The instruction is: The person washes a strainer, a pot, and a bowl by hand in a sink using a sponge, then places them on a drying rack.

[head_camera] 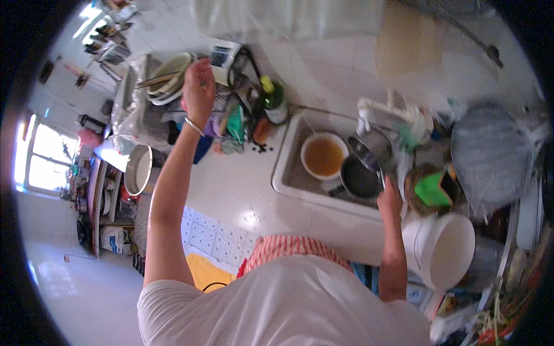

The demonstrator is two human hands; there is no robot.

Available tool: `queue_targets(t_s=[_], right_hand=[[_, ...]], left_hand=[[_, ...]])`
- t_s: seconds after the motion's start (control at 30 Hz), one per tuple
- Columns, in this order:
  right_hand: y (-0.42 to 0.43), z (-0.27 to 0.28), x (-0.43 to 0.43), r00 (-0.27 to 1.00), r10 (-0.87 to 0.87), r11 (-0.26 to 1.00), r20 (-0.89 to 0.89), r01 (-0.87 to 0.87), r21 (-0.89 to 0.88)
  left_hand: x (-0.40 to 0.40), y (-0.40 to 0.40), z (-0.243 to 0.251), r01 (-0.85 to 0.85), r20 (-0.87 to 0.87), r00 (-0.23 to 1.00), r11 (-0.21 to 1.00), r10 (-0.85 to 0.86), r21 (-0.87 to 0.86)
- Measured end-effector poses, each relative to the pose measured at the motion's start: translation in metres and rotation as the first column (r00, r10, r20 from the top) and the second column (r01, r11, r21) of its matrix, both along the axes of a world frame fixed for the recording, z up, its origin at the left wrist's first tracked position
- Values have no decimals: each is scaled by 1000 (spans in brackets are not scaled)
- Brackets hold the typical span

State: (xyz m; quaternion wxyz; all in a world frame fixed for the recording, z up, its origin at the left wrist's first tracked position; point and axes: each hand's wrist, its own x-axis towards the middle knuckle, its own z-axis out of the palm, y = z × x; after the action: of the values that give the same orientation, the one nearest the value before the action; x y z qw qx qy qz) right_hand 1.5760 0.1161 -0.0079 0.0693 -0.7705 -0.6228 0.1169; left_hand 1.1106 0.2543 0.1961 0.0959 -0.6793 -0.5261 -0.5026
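Observation:
My right hand [391, 198] grips the handle of a metal ladle [364, 151], whose bowl is over the sink [279, 173], beneath the white tap [364, 116]. Inside the sink are a white bowl of brownish liquid [324, 155], a dark pan [360, 176] and a metal pot [381, 145] partly behind the ladle. My left hand [200, 84], with a bangle at the wrist, is raised at the left, in front of stacked bowls or baskets [171, 78] with chopsticks lying across them. Its fingers are partly bent; whether it touches or holds anything is unclear.
A green pump bottle [275, 101] stands behind the sink's left corner, near cloths [236, 123]. A steel pot [138, 171] is farther left. On the right are a white bucket [450, 251], a green item [433, 190] in a basket and a large grey round basin [491, 160].

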Motion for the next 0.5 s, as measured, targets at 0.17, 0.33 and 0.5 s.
queue_targets(t_s=[0.17,0.33,0.5], right_hand=[[-17,14,3,989,104,984,106,-118,137],[-47,28,0,985,139,985,97,-148,86],[-57,10,-2,982,177,982,57,-181,57]], left_hand=[[91,-59,-122,271,-202,823,681,-530,-680],[139,-53,-202,161,-193,623,366,-758,-917],[178,-59,-184,-40,-260,713,331,-651,-943]])
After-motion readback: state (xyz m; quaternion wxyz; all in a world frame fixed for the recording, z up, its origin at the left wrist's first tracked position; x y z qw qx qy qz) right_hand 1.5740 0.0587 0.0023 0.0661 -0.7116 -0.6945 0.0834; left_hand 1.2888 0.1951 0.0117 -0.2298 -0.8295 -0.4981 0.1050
